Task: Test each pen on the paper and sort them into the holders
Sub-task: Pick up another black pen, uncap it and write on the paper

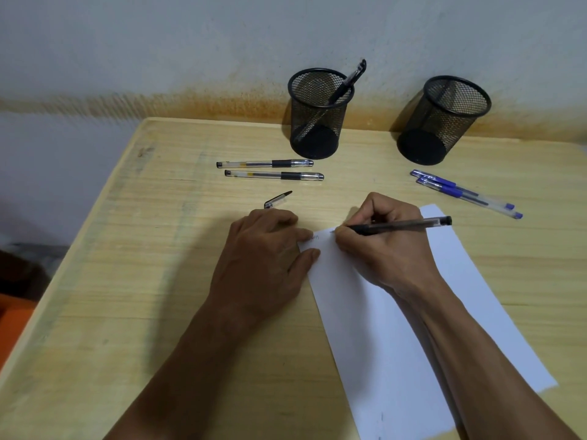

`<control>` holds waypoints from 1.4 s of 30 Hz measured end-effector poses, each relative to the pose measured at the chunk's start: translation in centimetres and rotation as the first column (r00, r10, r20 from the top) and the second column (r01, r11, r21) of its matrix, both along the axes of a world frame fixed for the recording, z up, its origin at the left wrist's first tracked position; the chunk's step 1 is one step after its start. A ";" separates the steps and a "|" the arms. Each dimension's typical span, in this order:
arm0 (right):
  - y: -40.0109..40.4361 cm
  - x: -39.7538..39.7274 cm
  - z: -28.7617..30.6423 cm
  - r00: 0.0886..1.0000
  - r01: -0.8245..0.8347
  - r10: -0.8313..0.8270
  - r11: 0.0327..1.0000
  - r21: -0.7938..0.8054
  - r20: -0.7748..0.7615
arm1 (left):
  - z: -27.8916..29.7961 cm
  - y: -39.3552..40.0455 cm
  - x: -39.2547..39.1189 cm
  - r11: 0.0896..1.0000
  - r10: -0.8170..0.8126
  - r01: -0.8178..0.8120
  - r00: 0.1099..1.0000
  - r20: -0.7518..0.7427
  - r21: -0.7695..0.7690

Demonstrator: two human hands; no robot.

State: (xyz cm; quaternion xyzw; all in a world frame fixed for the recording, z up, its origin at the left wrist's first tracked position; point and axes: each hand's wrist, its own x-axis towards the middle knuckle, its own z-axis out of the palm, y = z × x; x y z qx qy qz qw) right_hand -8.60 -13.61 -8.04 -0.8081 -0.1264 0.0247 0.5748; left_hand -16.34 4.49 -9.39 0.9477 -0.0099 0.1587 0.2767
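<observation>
My right hand [386, 239] grips a black pen [409, 224] with its tip on the top edge of the white paper [409, 328], next to a faint scribble. My left hand [266, 255] lies flat, fingers pressing the paper's top left corner. A loose pen cap [277, 200] rests just beyond my left hand. Two capped black pens [270, 169] lie side by side in front of the left mesh holder [317, 119], which has one black pen [347, 82] standing in it. Two blue pens [463, 192] lie near the right mesh holder [441, 122], which looks empty.
The wooden table [158, 281] stands against a stained wall, with both holders at its far edge. The table's left edge runs diagonally, and something orange [12, 328] sits on the floor beyond it.
</observation>
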 end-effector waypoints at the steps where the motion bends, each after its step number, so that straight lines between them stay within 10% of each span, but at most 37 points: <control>1: 0.1 -0.1 0.0 1.000 -0.004 0.005 1.000 -0.015 0.002 | 0.0 0.0 0.0 1.000 0.001 -0.001 1.000 -0.001 0.005; 34: 0.5 -0.5 0.6 1.000 0.027 -0.026 0.993 -0.114 0.004 | -0.3 0.0 0.1 1.000 0.007 -0.007 1.000 0.026 -0.005; 42: -0.3 0.0 1.6 0.963 0.147 -0.048 0.917 0.370 -0.265 | -0.1 -0.2 -0.1 0.999 0.027 -0.025 0.995 0.092 -0.024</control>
